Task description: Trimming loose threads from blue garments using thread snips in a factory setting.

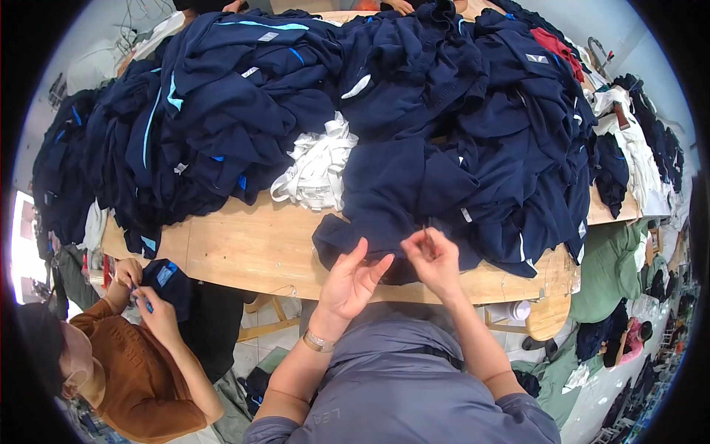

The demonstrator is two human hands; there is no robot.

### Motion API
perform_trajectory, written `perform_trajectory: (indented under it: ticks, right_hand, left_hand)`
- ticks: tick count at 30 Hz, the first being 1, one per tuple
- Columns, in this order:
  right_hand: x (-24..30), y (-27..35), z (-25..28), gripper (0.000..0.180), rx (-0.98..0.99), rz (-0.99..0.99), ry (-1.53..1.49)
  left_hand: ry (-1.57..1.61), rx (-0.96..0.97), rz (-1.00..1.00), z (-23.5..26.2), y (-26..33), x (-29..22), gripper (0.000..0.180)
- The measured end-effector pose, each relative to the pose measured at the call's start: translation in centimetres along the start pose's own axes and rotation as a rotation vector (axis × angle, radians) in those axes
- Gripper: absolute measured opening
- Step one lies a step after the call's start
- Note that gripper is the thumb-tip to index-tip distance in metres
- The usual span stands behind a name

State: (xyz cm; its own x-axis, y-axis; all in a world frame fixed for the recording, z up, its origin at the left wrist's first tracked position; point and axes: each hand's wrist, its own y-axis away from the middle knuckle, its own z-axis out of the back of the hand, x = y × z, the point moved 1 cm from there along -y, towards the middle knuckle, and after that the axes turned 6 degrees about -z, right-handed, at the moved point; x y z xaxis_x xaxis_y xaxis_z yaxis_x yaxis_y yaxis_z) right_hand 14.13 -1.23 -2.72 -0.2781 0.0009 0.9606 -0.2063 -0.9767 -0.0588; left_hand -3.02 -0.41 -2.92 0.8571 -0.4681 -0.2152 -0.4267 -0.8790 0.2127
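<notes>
A navy blue garment (384, 185) lies along the near edge of the table in front of me, a flap of it spread towards my body. My left hand (350, 285) is raised over its near edge, palm turned up, thumb and fingers apart with nothing in them. Just to the right, my right hand (438, 268) is closed in a pinch above the same cloth. Something small and dark shows at its fingertips, too blurred to name. Beyond my left hand sits a tangled heap of white fabric strips (314, 166).
Large piles of navy garments (244, 96) cover the far side of the wooden table (229, 251). At the left, a person in a brown shirt (140, 362) works on a dark cloth piece with a blue patch. A wooden stool (549, 317) stands near right.
</notes>
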Motion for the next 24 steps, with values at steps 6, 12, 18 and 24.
perform_trajectory:
  ticks: [6, 12, 18, 24]
  right_hand:
    - [-0.5, 1.6, -0.9, 0.01, 0.214, -0.184, -0.241]
    - [1.7, 0.2, -0.1, 0.018, 0.087, -0.008, -0.114]
    - [3.6, -0.8, 0.2, 0.036, 0.159, 0.666, 0.411]
    - [2.2, -0.3, -0.9, 0.005, -0.129, 0.112, -0.182]
  left_hand:
    - [0.141, -0.042, -0.037, -0.6, -0.1, 0.6, 0.029]
    - [-0.136, -0.049, -0.182, -0.7, -0.2, 1.3, 0.031]
    - [-0.215, 0.039, -0.162, -1.5, 0.4, 1.1, 0.025]
    - [-0.349, -0.097, -0.238, -2.3, 0.2, 1.5, 0.025]
